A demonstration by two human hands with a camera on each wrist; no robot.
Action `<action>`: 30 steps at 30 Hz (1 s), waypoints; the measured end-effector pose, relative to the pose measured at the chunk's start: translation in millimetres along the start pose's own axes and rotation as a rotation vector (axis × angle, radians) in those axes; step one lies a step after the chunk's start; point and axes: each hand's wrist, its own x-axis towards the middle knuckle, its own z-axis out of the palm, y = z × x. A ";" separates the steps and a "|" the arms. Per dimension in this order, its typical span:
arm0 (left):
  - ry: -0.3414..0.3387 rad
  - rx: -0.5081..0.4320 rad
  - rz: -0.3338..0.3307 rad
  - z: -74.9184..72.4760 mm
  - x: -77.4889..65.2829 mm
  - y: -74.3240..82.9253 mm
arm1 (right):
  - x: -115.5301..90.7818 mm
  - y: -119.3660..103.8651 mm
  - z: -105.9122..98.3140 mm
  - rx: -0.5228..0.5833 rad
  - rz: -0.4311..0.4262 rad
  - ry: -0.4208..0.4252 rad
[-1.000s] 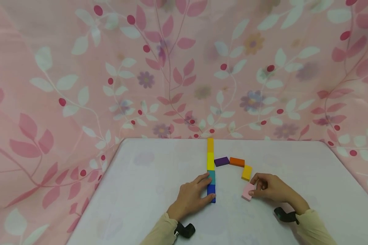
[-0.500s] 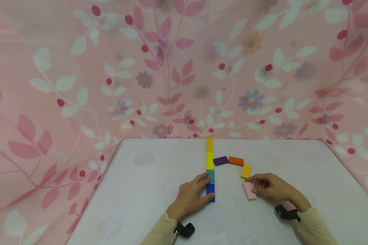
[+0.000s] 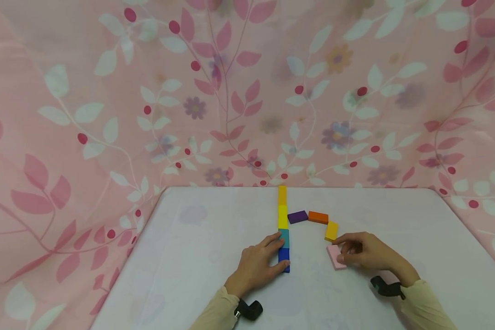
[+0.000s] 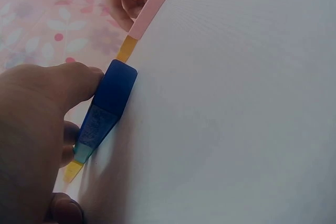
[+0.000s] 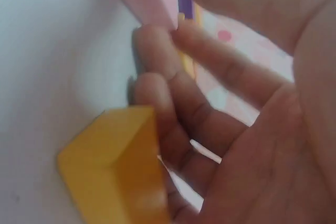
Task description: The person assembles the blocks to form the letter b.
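A straight row of blocks, dark blue (image 3: 283, 255), teal (image 3: 286, 238), yellow (image 3: 283, 217) and amber (image 3: 282, 195), runs away from the person. My left hand (image 3: 257, 265) rests against its near part, fingertips on the teal block and thumb on the dark blue one. My right hand (image 3: 369, 252) pinches a pink block (image 3: 333, 255) between thumb and index finger. That block lies flat, its far end close to a yellow-orange block (image 3: 332, 231). In the right wrist view, another yellow block (image 5: 107, 166) appears beside the curled fingers; the head view hides it.
From the row, a purple block (image 3: 297, 217) and an orange block (image 3: 318, 217) curve round to the yellow-orange one. All lie on a white table (image 3: 214, 220) whose far edge meets a pink floral cloth (image 3: 239, 101). Each wrist carries a black camera.
The pink block has turned, its near end swinging right and its far end left. My right index finger has shifted to its far end. My left hand has stayed in place.
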 end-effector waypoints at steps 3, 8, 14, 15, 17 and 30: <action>0.000 0.000 0.006 -0.2 0.8 0.1 | 0.9 -8.5 3.4 -0.054 0.036 0.016; 0.012 0.021 0.023 -0.2 3.1 -1.6 | 7.4 -24.6 11.2 -0.088 0.045 0.017; -0.004 0.035 0.014 -1.9 4.8 -1.6 | 18.2 -38.1 25.6 -0.071 0.030 0.013; -0.006 0.035 0.013 -2.3 5.0 -1.3 | 19.6 -39.4 28.3 -0.081 0.023 0.017; -0.008 0.035 0.013 -3.3 5.2 -0.9 | 22.0 -41.5 33.5 -0.101 0.007 0.026; -0.006 0.025 -0.001 0.2 1.5 -0.3 | 31.8 -48.7 61.7 -0.154 -0.145 0.086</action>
